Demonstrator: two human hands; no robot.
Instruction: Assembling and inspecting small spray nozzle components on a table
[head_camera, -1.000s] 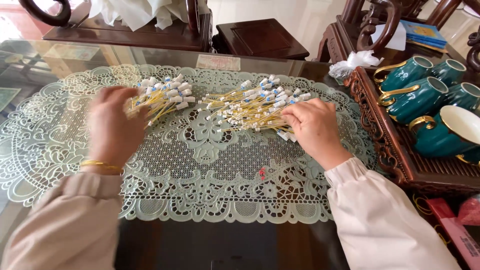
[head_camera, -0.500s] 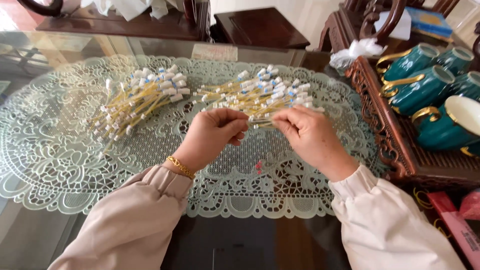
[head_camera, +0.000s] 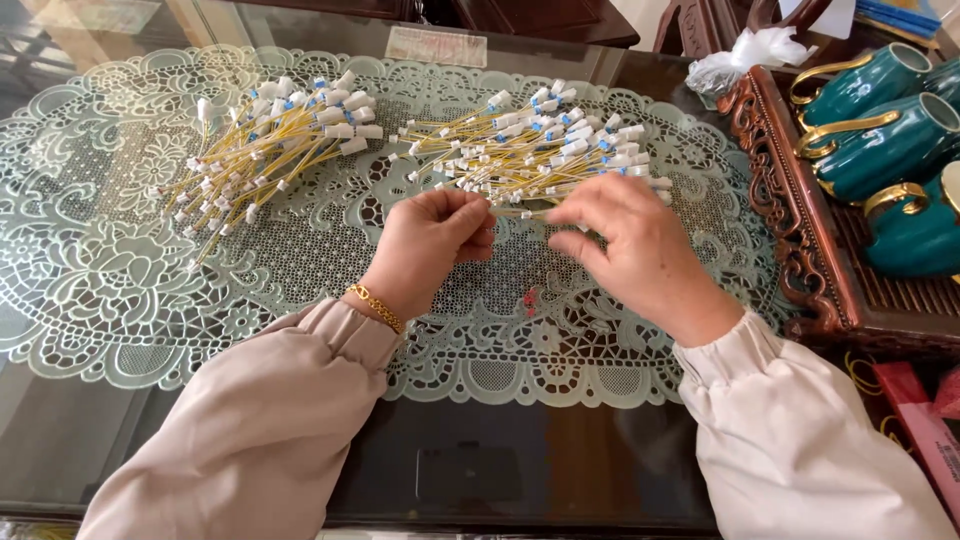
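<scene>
Two piles of thin yellow wires with white and blue end plugs lie on a pale green lace mat (head_camera: 120, 300). The left pile (head_camera: 262, 140) sits apart from my hands. The right pile (head_camera: 535, 140) lies just beyond my fingers. My left hand (head_camera: 425, 245) and my right hand (head_camera: 635, 250) meet in front of that pile, and together they pinch one short wire (head_camera: 518, 211) between their fingertips. A gold bracelet circles my left wrist.
A carved dark wooden tray (head_camera: 790, 240) at the right holds teal cups with gold handles (head_camera: 880, 150). A crumpled clear plastic bag (head_camera: 745, 55) lies behind it. The mat rests on a glass-topped table (head_camera: 480, 470). Red packets (head_camera: 915, 420) lie at the lower right.
My left hand left the left pile and came over to the right pile, where both hands now pinch one wire. The view has moved closer.
</scene>
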